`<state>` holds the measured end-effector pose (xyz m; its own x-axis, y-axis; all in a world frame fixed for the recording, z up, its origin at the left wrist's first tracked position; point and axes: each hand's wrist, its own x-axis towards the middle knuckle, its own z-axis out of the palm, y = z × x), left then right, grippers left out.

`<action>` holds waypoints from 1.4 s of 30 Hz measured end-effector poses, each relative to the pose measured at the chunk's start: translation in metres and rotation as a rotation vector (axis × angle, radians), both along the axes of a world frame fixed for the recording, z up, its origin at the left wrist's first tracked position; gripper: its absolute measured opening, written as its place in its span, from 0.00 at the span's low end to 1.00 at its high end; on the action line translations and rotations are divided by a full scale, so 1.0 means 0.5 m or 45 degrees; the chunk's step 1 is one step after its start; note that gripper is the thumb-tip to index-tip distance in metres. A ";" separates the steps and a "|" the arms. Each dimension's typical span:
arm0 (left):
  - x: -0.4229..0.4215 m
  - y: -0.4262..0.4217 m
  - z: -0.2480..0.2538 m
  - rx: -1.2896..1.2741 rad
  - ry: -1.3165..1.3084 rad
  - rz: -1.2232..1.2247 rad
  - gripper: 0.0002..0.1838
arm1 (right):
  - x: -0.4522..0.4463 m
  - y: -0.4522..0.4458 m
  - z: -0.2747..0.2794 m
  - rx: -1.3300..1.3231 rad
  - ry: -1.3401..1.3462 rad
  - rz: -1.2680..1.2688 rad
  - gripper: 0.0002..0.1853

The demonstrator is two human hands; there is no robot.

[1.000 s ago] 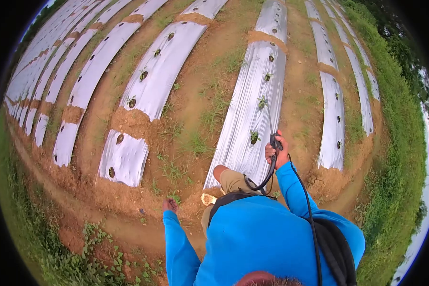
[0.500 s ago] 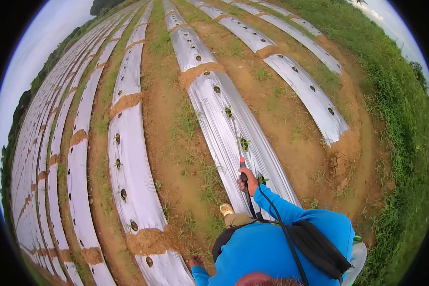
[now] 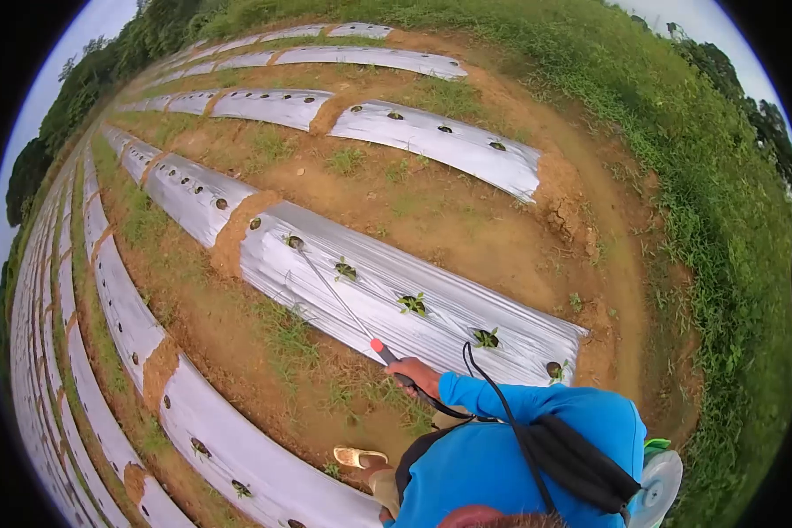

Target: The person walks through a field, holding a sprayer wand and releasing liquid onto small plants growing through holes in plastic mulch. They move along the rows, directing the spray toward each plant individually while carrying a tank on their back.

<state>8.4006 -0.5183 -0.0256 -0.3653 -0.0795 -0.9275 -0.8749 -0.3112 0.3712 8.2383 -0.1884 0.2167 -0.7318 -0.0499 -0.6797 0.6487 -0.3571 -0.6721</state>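
Observation:
My right hand (image 3: 418, 377) is wrapped round the black handle of a sprayer wand (image 3: 341, 301), which has a red collar and a thin metal lance. The lance slants up and left across the silver mulch film (image 3: 343, 330). Its tip is at a planting hole (image 3: 296, 242) with a small green plant beside it. Nearer to me, leafy seedlings (image 3: 412, 304) stand in further holes of the same bed. A black hose (image 3: 502, 378) loops over my blue sleeve. Low in the view, my left hand (image 3: 385, 514) shows only in part beside my leg, its fingers not clear.
Another film-covered bed (image 3: 264, 458) runs along my left, with more beds beyond. Bare soil paths (image 3: 466, 238) with weeds lie between them. A grassy bank (image 3: 713, 220) rises at the right. My sandalled foot (image 3: 359, 457) is on the path. A round translucent lid (image 3: 658, 493) shows behind my shoulder.
The view has turned to the right, so the beds now slant across it. The wand tip has moved to a hole farther along the bed. My right hand still grips the handle.

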 end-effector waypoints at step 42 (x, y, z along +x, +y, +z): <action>-1.302 -0.943 0.163 -0.294 -0.333 0.148 0.11 | -1.494 -0.655 0.007 -0.252 -0.102 -0.323 0.15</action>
